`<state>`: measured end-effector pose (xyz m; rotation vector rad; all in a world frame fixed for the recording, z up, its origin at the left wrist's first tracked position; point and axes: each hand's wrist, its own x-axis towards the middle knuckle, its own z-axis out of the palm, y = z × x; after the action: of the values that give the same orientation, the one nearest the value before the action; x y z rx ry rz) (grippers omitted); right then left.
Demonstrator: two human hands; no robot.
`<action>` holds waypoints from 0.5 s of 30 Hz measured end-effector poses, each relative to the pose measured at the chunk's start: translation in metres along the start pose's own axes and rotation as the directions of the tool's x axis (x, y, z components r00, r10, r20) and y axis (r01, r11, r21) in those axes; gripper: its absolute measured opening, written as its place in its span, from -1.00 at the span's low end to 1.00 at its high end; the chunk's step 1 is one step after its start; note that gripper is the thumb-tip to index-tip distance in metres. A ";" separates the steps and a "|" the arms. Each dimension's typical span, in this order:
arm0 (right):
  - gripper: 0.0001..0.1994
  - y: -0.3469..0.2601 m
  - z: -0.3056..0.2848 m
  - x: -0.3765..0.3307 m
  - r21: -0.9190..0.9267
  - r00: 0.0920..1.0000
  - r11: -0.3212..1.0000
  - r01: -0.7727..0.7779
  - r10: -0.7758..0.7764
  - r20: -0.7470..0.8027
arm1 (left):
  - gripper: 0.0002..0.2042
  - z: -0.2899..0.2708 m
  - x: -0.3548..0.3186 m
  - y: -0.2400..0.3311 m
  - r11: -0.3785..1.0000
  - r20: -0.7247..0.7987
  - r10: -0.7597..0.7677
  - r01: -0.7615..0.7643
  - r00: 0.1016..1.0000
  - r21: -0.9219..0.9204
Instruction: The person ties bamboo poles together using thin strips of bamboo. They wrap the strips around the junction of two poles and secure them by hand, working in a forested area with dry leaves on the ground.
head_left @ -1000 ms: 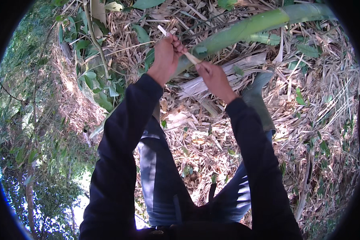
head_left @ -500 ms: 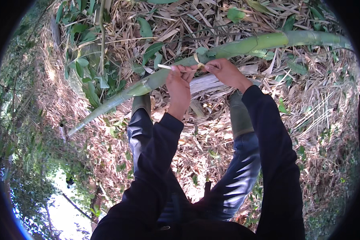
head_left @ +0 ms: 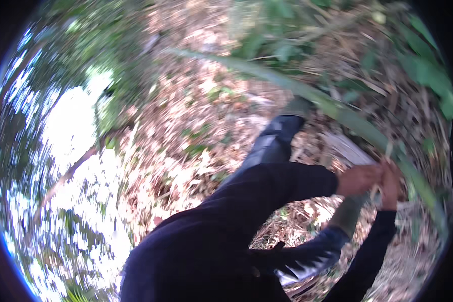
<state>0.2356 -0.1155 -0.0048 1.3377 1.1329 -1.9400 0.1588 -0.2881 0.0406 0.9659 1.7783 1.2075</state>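
Clearly both hands are working at one spot on the long green bamboo stalk (head_left: pixel 347 118), which arcs from the upper middle of the view down past the right edge, lying over dry leaf litter (head_left: pixel 196 126). The left hand (head_left: pixel 360 179) and the right hand (head_left: pixel 391 185) meet just below the stalk, touching or nearly touching each other, and a thin pale strip (head_left: pixel 382 163) seems to run from between them up to the stalk. The picture is smeared by head motion, so I cannot tell for sure how the fingers lie; they look curled close together around that strip rather than spread, but I would not swear to a pinch.

To do this well, I judge the grip should stay low on the strip, close to where it leaves the stalk, with both hands drawing along the stalk's length so the fibre peels evenly instead of snapping. Dark sleeves (head_left: pixel 267 196) and trouser legs (head_left: pixel 272 143) with olive boots (head_left: pixel 348 214) stand right under the work; feet planted firmly on the loose litter would help, and a steadier head would help too
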 end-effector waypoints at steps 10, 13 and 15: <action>-0.71 0.030 -0.010 0.003 -0.759 0.873 0.544 0.358 -0.483 0.066 | -0.42 -0.039 0.032 -0.020 0.853 -0.064 -0.007 0.039 0.998 0.520; -0.73 -0.012 0.016 -0.002 -0.946 0.893 0.174 0.275 -0.411 0.184 | -0.44 -0.009 0.043 -0.058 0.807 -0.167 0.065 0.046 0.984 0.588; -0.77 -0.051 0.030 -0.014 -0.974 0.939 0.016 0.225 -0.271 0.213 | -0.46 0.010 0.047 -0.065 0.799 -0.232 0.087 0.071 0.969 0.598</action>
<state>0.1863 -0.1152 0.0304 0.2900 2.2249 -0.6687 0.1371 -0.2599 -0.0324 1.2099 2.4467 0.7837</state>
